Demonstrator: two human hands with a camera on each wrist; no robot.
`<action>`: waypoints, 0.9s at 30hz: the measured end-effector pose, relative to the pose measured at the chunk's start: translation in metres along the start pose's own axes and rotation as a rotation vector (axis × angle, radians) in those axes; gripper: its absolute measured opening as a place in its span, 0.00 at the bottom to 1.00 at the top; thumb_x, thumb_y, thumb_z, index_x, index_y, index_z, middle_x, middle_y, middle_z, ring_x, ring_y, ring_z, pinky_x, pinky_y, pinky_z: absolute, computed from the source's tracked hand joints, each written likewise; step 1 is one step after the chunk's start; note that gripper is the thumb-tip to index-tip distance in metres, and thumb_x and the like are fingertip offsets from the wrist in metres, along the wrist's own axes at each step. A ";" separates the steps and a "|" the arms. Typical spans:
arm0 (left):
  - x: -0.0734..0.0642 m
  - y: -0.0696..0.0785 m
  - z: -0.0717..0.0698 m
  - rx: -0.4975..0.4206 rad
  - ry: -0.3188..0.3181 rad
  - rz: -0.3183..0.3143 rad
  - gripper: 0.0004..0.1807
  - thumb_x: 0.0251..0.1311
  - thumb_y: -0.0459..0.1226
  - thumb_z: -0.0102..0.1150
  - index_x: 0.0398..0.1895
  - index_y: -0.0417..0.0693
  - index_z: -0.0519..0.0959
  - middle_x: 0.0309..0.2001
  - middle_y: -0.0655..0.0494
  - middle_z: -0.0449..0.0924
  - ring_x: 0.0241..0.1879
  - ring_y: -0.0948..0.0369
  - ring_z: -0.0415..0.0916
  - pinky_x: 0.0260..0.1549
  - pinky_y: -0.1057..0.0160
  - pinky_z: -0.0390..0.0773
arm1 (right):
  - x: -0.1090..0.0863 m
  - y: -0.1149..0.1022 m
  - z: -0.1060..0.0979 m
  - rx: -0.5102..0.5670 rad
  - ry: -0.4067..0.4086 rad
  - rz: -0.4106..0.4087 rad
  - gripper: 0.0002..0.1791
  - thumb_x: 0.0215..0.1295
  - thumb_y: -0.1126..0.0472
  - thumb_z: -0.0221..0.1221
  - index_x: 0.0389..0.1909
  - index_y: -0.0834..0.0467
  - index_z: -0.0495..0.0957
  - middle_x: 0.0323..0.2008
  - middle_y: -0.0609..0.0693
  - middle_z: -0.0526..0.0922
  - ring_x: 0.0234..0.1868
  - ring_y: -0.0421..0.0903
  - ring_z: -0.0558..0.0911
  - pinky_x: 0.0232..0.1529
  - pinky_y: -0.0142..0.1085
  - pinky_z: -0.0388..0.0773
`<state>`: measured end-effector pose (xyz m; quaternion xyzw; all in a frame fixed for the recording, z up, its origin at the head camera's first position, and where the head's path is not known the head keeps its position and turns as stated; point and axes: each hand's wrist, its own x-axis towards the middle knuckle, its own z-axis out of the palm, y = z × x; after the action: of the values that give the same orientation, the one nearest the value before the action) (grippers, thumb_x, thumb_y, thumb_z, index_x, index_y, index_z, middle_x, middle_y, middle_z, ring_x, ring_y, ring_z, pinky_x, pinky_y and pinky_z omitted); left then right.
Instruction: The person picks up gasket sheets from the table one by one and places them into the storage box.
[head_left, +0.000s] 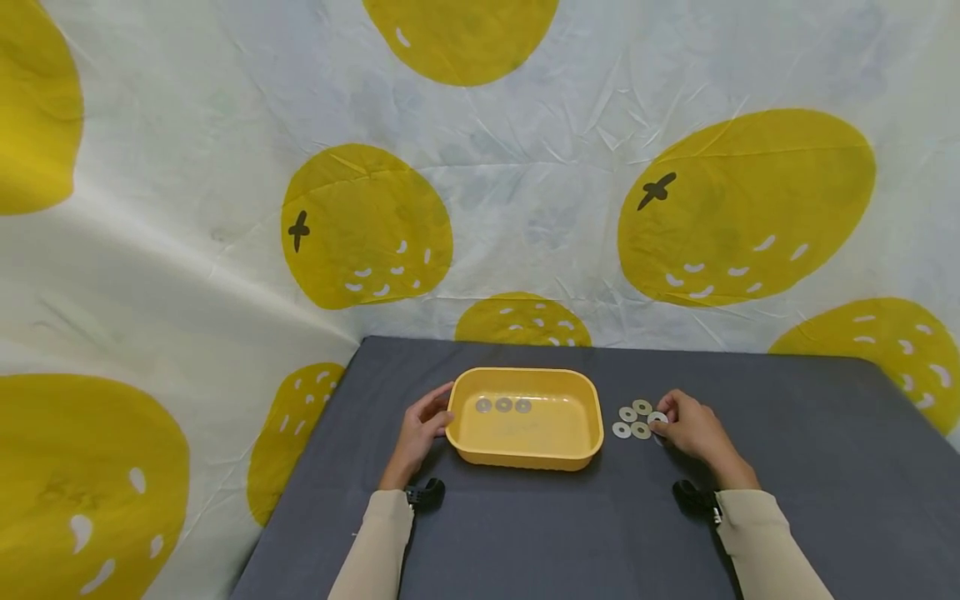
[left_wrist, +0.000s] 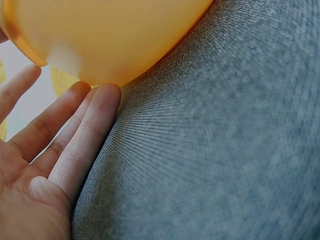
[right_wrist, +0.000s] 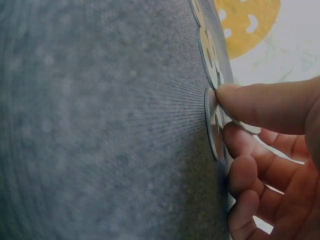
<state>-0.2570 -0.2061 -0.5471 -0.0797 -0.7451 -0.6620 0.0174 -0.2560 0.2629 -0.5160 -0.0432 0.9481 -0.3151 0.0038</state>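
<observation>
My left hand (head_left: 422, 429) holds the left end of a yellow plastic tub (head_left: 525, 460), thumb at the rim and fingers along the outer wall. In the left wrist view, the long fingers (left_wrist: 102, 115) reach up to the tub's side (left_wrist: 125, 45). Three flat metal washers (head_left: 504, 405) lie in a row inside the tub. To its right, several more washers (head_left: 641, 431) lie in a loose cluster. At that cluster's right edge my right hand (head_left: 697, 429) pinches a washer (head_left: 657, 417) between thumb and fingers. Another washer (right_wrist: 212, 125) stands out close by the thumb in the right wrist view.
A dark grey cloth (head_left: 540, 533) covers the table. Behind it and to the left hangs a white sheet (head_left: 525, 217) printed with yellow fruit. Each wrist wears a black strap-on camera, the left one (head_left: 427, 494) near the tub's front corner.
</observation>
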 end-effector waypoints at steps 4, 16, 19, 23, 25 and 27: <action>-0.001 -0.001 0.001 -0.001 0.013 0.020 0.28 0.67 0.35 0.61 0.70 0.57 0.75 0.57 0.38 0.81 0.46 0.60 0.83 0.40 0.63 0.86 | -0.001 0.002 0.001 0.029 -0.007 -0.033 0.14 0.68 0.60 0.63 0.48 0.64 0.77 0.29 0.51 0.78 0.27 0.44 0.76 0.31 0.38 0.68; -0.001 -0.001 0.000 -0.015 0.013 0.011 0.29 0.67 0.33 0.60 0.72 0.54 0.73 0.57 0.38 0.81 0.47 0.58 0.83 0.40 0.63 0.86 | 0.001 0.008 -0.007 0.061 0.022 -0.038 0.16 0.72 0.58 0.61 0.52 0.67 0.80 0.27 0.51 0.75 0.27 0.45 0.71 0.29 0.38 0.66; -0.001 -0.002 0.001 -0.012 0.016 0.014 0.29 0.68 0.32 0.59 0.73 0.52 0.72 0.58 0.36 0.80 0.47 0.56 0.83 0.39 0.63 0.86 | -0.001 0.008 -0.009 0.084 0.007 -0.006 0.18 0.72 0.57 0.61 0.53 0.67 0.79 0.27 0.51 0.76 0.26 0.45 0.74 0.29 0.38 0.67; -0.001 -0.001 0.001 -0.010 0.020 0.015 0.29 0.67 0.32 0.60 0.72 0.52 0.73 0.57 0.36 0.80 0.47 0.54 0.83 0.38 0.62 0.86 | -0.001 0.009 -0.009 0.130 -0.016 0.021 0.19 0.72 0.58 0.61 0.55 0.68 0.78 0.27 0.52 0.80 0.26 0.45 0.79 0.29 0.38 0.72; -0.002 -0.001 0.001 -0.010 0.016 0.014 0.29 0.66 0.33 0.60 0.71 0.54 0.74 0.57 0.37 0.81 0.47 0.54 0.83 0.39 0.63 0.86 | -0.002 0.009 -0.009 0.156 -0.024 0.034 0.19 0.72 0.58 0.61 0.56 0.69 0.77 0.28 0.52 0.83 0.27 0.45 0.81 0.30 0.38 0.74; -0.001 -0.002 0.001 -0.012 0.017 0.014 0.28 0.66 0.33 0.60 0.70 0.56 0.75 0.58 0.39 0.82 0.49 0.53 0.83 0.39 0.62 0.86 | -0.001 0.010 -0.009 0.178 -0.027 0.043 0.20 0.73 0.59 0.60 0.57 0.70 0.76 0.29 0.52 0.85 0.27 0.45 0.82 0.32 0.37 0.74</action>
<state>-0.2561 -0.2054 -0.5495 -0.0793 -0.7403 -0.6670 0.0280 -0.2558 0.2766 -0.5153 -0.0264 0.9169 -0.3973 0.0274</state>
